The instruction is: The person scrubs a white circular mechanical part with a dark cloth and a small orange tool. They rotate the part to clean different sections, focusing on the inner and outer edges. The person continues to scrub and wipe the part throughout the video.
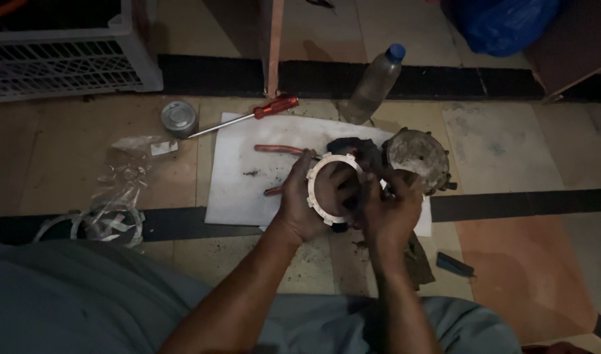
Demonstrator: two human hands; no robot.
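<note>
Together we hold a notched pale ring (330,190) upright above the white sheet (235,183) on the floor, left hand (307,203) gripping its rim to steady it while our right hand (389,210) closes on its far edge, beside the round drum (418,157) and screwdriver (248,117).

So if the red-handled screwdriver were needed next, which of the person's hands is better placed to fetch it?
Probably the left hand. The screwdriver lies up and to the left on the floor, on that hand's side. But the left hand holds the toothed ring, so the right hand, which is at the ring too, would have to take it first.
</note>
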